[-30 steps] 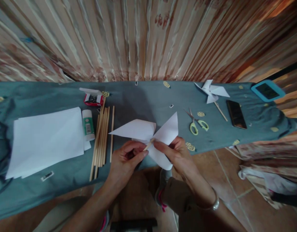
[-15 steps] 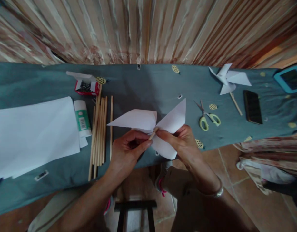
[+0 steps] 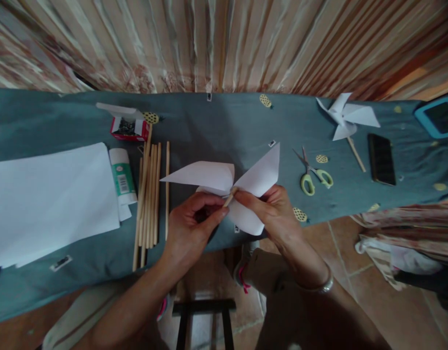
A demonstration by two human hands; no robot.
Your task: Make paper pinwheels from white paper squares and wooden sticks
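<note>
A white paper pinwheel [image 3: 260, 170] is held over the front part of the table, its folded blades spread around the centre. A short length of wooden stick [image 3: 229, 198] shows at that centre, lying across the paper. My left hand [image 3: 194, 218] pinches the stick between thumb and fingertips. On the other side my right hand [image 3: 277, 209] grips the pinwheel, its thumb pressed at the stick's end and its fingers behind the paper. How the stick and paper join is hidden by my thumb and fingers.
Left of my hands lie several wooden sticks [image 3: 151, 194], a glue stick [image 3: 123, 176], a paper stack [image 3: 52, 204] and an opened red box [image 3: 129, 129] of small dark items. To the right are green-handled scissors [image 3: 311, 172], another pinwheel [image 3: 342, 119], a phone [image 3: 381, 159] and a blue-framed device [image 3: 437, 116].
The whole scene sits slightly higher in the picture. Both hands keep their hold on the stick and the pinwheel, with barely any shift between them.
</note>
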